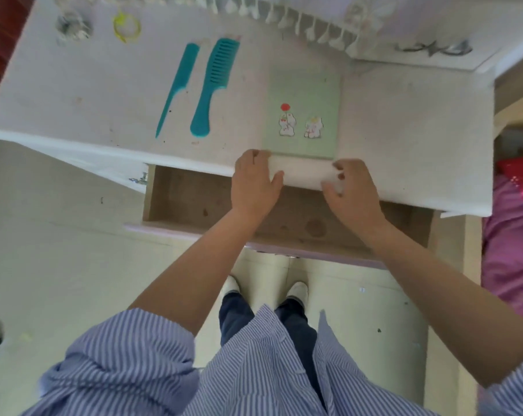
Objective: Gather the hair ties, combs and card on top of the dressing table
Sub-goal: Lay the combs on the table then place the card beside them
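Note:
On the white dressing table (404, 130) lie a thin teal tail comb (176, 88) and a wide-toothed teal comb (212, 85), side by side. To their right is a pale green card (305, 94) with cartoon stickers. At the back left sit a yellow hair tie (127, 27) and a pale, clear hair tie (73, 25). My left hand (254, 178) rests on the table's front edge by the card's near left corner. My right hand (353, 187) sits on the edge below the card's near right corner, fingers bent. Neither hand holds an object.
An open wooden drawer (188, 199) juts out under the tabletop beneath my forearms. A lace-fringed cloth (299, 16) hangs over the back of the table. A dark hair clip (434, 48) lies at the back right. Pink bedding (512, 235) is on the right.

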A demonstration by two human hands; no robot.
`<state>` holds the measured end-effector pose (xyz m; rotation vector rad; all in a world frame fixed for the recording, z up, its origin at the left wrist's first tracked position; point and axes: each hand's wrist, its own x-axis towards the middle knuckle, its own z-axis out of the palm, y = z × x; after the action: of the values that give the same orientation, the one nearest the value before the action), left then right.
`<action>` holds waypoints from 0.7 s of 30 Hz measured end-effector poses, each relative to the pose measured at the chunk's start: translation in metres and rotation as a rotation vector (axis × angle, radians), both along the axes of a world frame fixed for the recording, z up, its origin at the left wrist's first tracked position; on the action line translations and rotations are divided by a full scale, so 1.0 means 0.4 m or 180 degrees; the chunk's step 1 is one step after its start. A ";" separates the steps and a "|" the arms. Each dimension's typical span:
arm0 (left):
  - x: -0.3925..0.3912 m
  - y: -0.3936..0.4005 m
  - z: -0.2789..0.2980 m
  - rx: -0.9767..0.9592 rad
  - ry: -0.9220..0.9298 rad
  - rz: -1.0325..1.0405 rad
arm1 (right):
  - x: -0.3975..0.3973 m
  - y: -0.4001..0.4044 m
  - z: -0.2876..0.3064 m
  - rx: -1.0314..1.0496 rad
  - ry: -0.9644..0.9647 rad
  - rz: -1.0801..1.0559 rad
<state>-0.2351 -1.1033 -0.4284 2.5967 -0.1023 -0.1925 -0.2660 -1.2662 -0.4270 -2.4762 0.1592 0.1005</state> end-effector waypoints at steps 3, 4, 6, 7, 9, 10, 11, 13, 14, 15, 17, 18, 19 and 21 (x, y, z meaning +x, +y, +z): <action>-0.131 0.068 -0.061 0.0923 -0.0573 -0.1477 | -0.167 -0.018 -0.043 -0.1133 0.0002 0.1303; -0.162 0.094 -0.085 0.1274 -0.0591 -0.1812 | -0.195 -0.024 -0.058 -0.1451 0.0256 0.1522; -0.195 0.135 -0.112 0.1715 -0.0472 -0.2063 | -0.205 -0.029 -0.067 -0.1702 0.0658 0.1528; -0.194 0.152 -0.117 0.1817 -0.0452 -0.2035 | -0.198 -0.034 -0.067 -0.1790 0.0706 0.1531; -0.170 0.168 -0.113 0.1881 -0.0309 -0.1992 | -0.182 -0.046 -0.065 -0.1956 0.0479 0.1663; -0.152 0.169 -0.102 0.1887 -0.0189 -0.1958 | -0.173 -0.052 -0.061 -0.1977 0.0329 0.1632; -0.135 0.169 -0.093 0.1912 -0.0112 -0.1890 | -0.163 -0.059 -0.056 -0.1931 0.0219 0.1491; -0.096 0.158 -0.070 0.2040 -0.0120 -0.1779 | -0.136 -0.073 -0.043 -0.1761 0.0180 0.1145; -0.075 0.147 -0.061 0.2075 -0.0102 -0.1735 | -0.117 -0.080 -0.038 -0.1748 0.0271 0.1033; -0.056 0.139 -0.056 0.2024 -0.0033 -0.1662 | -0.096 -0.086 -0.035 -0.1748 0.0392 0.0911; -0.009 0.121 -0.060 0.1935 0.0145 -0.1217 | -0.049 -0.088 -0.029 -0.1600 0.0454 0.0753; 0.009 0.106 -0.054 0.1897 0.0254 -0.1068 | -0.032 -0.089 -0.032 -0.1526 0.0362 0.0728; 0.024 0.094 -0.044 0.1773 0.0259 -0.0957 | -0.019 -0.091 -0.034 -0.1500 0.0220 0.0706; 0.041 0.073 -0.010 0.1875 0.0088 -0.1211 | -0.002 -0.100 -0.037 -0.1451 -0.0126 0.0562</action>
<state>-0.2185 -1.0743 -0.4326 3.1330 -0.6147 -0.4521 -0.2670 -1.3063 -0.4418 -2.9421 -0.0629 0.0984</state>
